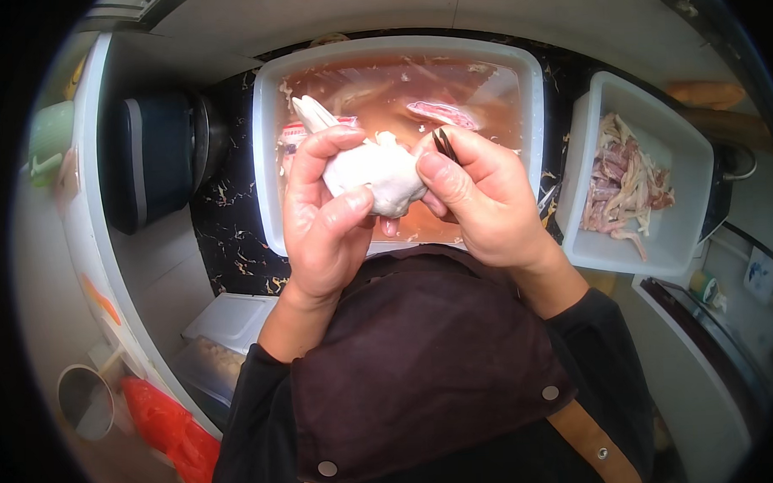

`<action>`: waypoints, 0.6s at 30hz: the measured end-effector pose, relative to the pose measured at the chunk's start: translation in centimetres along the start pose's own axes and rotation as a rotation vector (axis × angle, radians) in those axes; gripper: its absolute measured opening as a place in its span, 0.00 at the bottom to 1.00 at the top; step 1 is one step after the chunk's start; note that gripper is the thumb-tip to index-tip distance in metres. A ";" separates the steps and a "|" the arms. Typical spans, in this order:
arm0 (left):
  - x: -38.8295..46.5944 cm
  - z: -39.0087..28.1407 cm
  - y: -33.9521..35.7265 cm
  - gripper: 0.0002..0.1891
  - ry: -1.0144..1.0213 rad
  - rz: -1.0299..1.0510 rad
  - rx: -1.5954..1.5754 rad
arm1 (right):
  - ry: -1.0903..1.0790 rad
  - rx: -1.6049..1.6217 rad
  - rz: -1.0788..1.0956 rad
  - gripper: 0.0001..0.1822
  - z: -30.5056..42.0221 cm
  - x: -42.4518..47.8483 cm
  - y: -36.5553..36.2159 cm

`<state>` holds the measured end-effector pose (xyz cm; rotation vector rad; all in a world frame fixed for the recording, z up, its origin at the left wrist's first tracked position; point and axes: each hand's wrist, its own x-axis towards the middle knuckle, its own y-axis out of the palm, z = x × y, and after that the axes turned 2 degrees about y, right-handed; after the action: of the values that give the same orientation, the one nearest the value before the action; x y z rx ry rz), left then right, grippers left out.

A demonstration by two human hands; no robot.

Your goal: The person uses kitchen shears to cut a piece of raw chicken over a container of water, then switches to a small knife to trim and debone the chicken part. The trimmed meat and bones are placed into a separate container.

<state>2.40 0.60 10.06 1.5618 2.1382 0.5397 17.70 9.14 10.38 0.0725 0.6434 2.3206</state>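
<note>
My left hand [328, 211] holds a pale, plucked poultry head [375, 178], seemingly a duck's, above a translucent plastic tub [267, 182] of reddish water. Its long bill points up and to the left. Pinched at the near right end of the head are the thumb and fingers of my right hand [487, 193]. That hand also grips dark metal tweezers [445, 145], whose two prongs stick up between the fingers. A pink and white piece of raw meat [443, 114] floats in the tub, with bits of pale matter about it. A red and white printed packet [291, 139] lies partly behind the head.
On the right stands a smaller white plastic tub [582, 171] with raw poultry pieces [627, 175]. The counter [229, 228] is black with marbled veins. At the left are a dark blue container [160, 160], a lidded plastic box [230, 323] and a red plastic bag [170, 434].
</note>
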 end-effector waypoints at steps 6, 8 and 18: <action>-0.2 0.0 -0.1 0.25 0.099 0.014 0.116 | 0.122 0.104 0.066 0.10 0.1 -0.3 -0.8; -0.2 0.1 0.1 0.26 0.167 -0.023 0.247 | 0.095 0.101 0.035 0.09 0.0 -0.4 -0.3; -0.2 0.3 -0.1 0.28 0.256 -0.013 0.512 | -0.071 -0.372 0.002 0.09 -0.4 -0.5 -0.1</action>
<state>2.50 0.39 9.79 1.8146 2.6295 0.1982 18.07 8.68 10.11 -0.0169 0.1695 2.3887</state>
